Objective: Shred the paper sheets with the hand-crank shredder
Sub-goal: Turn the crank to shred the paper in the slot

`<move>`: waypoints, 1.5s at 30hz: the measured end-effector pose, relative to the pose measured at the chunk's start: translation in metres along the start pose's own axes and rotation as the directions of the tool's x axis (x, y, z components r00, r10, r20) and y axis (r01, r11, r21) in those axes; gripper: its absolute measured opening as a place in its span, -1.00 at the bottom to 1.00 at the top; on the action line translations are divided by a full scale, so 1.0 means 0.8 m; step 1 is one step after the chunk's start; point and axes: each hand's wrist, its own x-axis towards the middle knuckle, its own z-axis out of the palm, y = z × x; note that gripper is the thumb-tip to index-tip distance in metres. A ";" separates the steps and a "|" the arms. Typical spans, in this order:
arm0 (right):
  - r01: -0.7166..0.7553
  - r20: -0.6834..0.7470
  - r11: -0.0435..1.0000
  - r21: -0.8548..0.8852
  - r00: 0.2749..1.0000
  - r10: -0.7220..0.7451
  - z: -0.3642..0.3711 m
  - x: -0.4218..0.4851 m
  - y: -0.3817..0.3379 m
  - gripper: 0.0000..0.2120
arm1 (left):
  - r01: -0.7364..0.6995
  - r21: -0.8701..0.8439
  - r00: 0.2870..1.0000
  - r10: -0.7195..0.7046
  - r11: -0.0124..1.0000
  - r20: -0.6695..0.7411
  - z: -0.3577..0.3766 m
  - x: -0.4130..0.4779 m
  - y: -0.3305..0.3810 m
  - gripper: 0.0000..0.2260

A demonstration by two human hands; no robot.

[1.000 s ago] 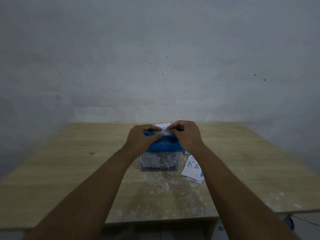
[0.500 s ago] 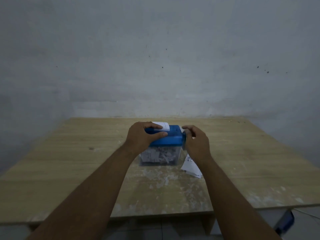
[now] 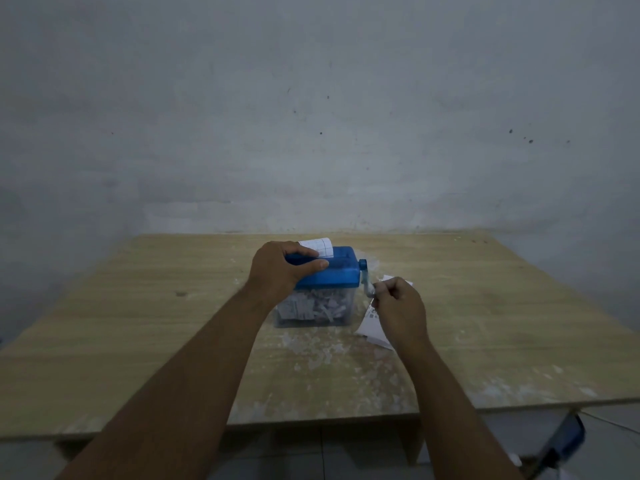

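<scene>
Grip of the left hand [image 3: 277,271] on the blue top of the shredder [image 3: 337,271], with the palm over its left part and the thumb and fingers curled round the near edge. Right hand [image 3: 398,306] just beside the right wall of the shredder, fingers curled and pinching the pale knob at the low end of the crank [image 3: 363,275]. Crank pointing down from its axle on the right side. Sheet [image 3: 320,247] with a printed grid standing out of the slot on top, just behind the left fingers. Under the blue top a clear bin, holding many white shreds [image 3: 315,306]. Shredder upright near the middle of the surface [image 3: 138,323]. Papers [image 3: 369,323] lying just right of the bin, partly hidden by the right hand. Pale dust and small bits scattered on the surface before the bin. Grey wall [image 3: 311,116] behind. At low right, under the surface edge, a blurred blue thing [image 3: 564,441], not possible to say what.
</scene>
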 end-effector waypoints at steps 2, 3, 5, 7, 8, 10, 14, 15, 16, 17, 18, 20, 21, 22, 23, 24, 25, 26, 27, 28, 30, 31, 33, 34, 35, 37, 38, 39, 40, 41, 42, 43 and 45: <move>-0.025 0.013 0.997 0.067 1.000 0.024 -0.008 -0.002 -0.010 -0.83 | -0.001 -0.007 1.000 0.001 1.000 0.013 -0.001 0.000 0.002 -0.79; -0.035 0.024 0.996 0.087 0.999 0.033 -0.010 -0.002 -0.012 -0.83 | -0.003 -0.008 1.000 0.004 1.000 0.021 -0.001 0.000 0.002 -0.80; -0.043 0.043 0.994 0.102 0.998 0.039 -0.014 -0.002 -0.016 -0.84 | -0.016 0.005 0.999 0.016 1.000 0.035 -0.002 0.001 0.003 -0.81; -0.037 0.047 0.994 0.107 0.998 0.032 -0.015 -0.002 -0.017 -0.84 | -0.033 0.026 0.999 0.032 0.999 0.041 -0.002 0.000 0.002 -0.81; -0.023 0.039 0.993 0.113 0.999 0.019 -0.016 -0.002 -0.019 -0.84 | -0.039 0.035 0.998 0.038 0.999 0.041 -0.001 0.000 0.001 -0.81; 0.017 0.014 0.991 0.132 1.000 -0.019 -0.020 -0.001 -0.031 -0.83 | -0.057 0.054 0.998 0.055 0.997 0.038 -0.002 0.000 0.002 -0.80; 0.074 0.017 0.992 0.105 0.997 -0.076 -0.026 0.019 -0.059 -0.82 | -0.104 0.081 0.993 0.099 0.991 0.063 -0.004 0.000 0.004 -0.80; 0.081 0.030 0.994 0.079 0.996 -0.083 -0.027 0.024 -0.064 -0.82 | -0.109 0.081 0.993 0.104 0.991 0.065 -0.004 0.000 0.004 -0.82; 0.082 0.040 0.995 0.051 0.996 -0.084 -0.028 0.030 -0.068 -0.81 | -0.105 0.080 0.993 0.100 0.991 0.068 -0.005 0.001 0.004 -0.83; 0.086 0.048 0.996 0.024 0.995 -0.087 -0.029 0.036 -0.072 -0.80 | -0.095 0.079 0.993 0.089 0.992 0.074 -0.005 0.002 0.004 -0.84; 0.094 0.056 0.995 0.010 0.994 -0.095 -0.029 0.042 -0.077 -0.79 | -0.077 0.077 0.994 0.071 0.994 0.083 -0.006 0.003 0.005 -0.85; 0.110 0.069 0.994 -0.001 0.992 -0.110 -0.028 0.054 -0.086 -0.75 | -0.053 0.072 0.994 0.045 0.996 0.100 -0.008 0.004 0.004 -0.84; 0.116 0.077 0.993 -0.011 0.990 -0.115 -0.027 0.061 -0.089 -0.72 | -0.047 0.072 0.994 0.040 0.996 0.104 -0.008 0.004 0.004 -0.83; 0.115 0.082 0.993 -0.021 0.990 -0.113 -0.024 0.069 -0.091 -0.69 | -0.042 0.071 0.994 0.035 0.997 0.104 -0.009 0.004 0.004 -0.83; 0.113 0.083 0.993 -0.029 0.990 -0.110 -0.021 0.077 -0.093 -0.67 | -0.037 0.065 0.995 0.031 0.997 0.100 -0.009 0.004 0.005 -0.83; 0.111 0.081 0.993 -0.030 0.991 -0.108 -0.017 0.085 -0.094 -0.65 | -0.033 0.053 0.995 0.028 0.998 0.095 -0.009 0.003 0.005 -0.83; 0.109 0.077 0.994 -0.023 0.991 -0.107 -0.014 0.093 -0.094 -0.64 | -0.033 0.046 0.996 0.028 0.998 0.090 -0.007 0.002 0.005 -0.83; 0.106 0.076 0.994 -0.007 0.991 -0.105 -0.009 0.101 -0.094 -0.66 | -0.033 0.048 0.996 0.028 0.998 0.084 -0.006 0.002 0.005 -0.83; 0.102 0.083 0.995 0.007 0.991 -0.102 -0.005 0.108 -0.094 -0.68 | -0.033 0.054 0.996 0.029 0.998 0.079 -0.006 0.002 0.004 -0.82; 0.097 0.092 0.995 0.013 0.991 -0.098 -0.001 0.114 -0.091 -0.70 | -0.032 0.057 0.997 0.028 0.998 0.073 -0.005 0.002 0.003 -0.81; 0.083 0.122 0.996 0.016 0.989 -0.084 0.010 0.123 -0.083 -0.72 | -0.029 0.058 0.998 0.026 0.998 0.065 -0.005 0.003 0.001 -0.81; 0.067 0.143 0.997 0.027 0.987 -0.070 0.015 0.126 -0.077 -0.72 | -0.030 0.057 0.998 0.027 0.998 0.061 -0.004 0.003 -0.001 -0.80; 0.024 0.172 0.998 0.056 0.985 -0.034 0.025 0.130 -0.063 -0.74 | -0.034 0.050 0.998 0.031 0.998 0.056 -0.004 0.003 -0.002 -0.79; 0.005 0.177 0.999 0.046 0.984 -0.013 0.029 0.130 -0.055 -0.74 | -0.035 0.039 0.998 0.032 0.999 0.056 -0.004 0.003 -0.002 -0.79; -0.021 0.188 0.999 0.028 0.982 0.015 0.032 0.128 -0.047 -0.75 | -0.036 0.025 0.998 0.035 0.999 0.061 -0.004 0.003 -0.001 -0.78; -0.098 0.234 0.995 0.017 0.968 0.091 0.034 0.119 -0.029 -0.79 | -0.034 0.004 0.997 0.033 0.999 0.070 -0.004 0.002 0.000 -0.76; -0.138 0.254 0.990 0.008 0.958 0.132 0.033 0.111 -0.019 -0.82 | -0.035 0.003 0.997 0.035 0.999 0.070 -0.003 0.001 0.001 -0.75; -0.174 0.267 0.985 -0.002 0.949 0.168 0.030 0.101 -0.012 -0.83 | -0.041 0.006 0.997 0.040 0.999 0.067 -0.002 0.001 -0.001 -0.75; -0.202 0.272 0.979 -0.009 0.942 0.197 0.028 0.090 -0.005 -0.83 | -0.047 0.010 0.997 0.047 0.999 0.063 -0.002 0.001 -0.003 -0.73; -0.219 0.264 0.976 -0.009 0.940 0.213 0.025 0.077 0.001 -0.83 | -0.052 0.016 0.997 0.051 0.999 0.058 -0.002 0.002 -0.005 -0.72; -0.227 0.246 0.974 -0.003 0.944 0.221 0.022 0.063 0.005 -0.83 | -0.056 0.024 0.997 0.054 0.998 0.055 -0.002 0.002 -0.005 -0.71; -0.233 0.224 0.972 0.016 0.949 0.224 0.019 0.049 0.008 -0.82 | -0.065 0.034 0.996 0.063 0.997 0.057 -0.002 0.001 -0.006 -0.71; -0.245 0.183 0.962 0.122 0.958 0.220 0.012 0.022 0.008 -0.78 | -0.090 0.054 0.993 0.086 0.994 0.076 -0.003 0.002 -0.005 -0.71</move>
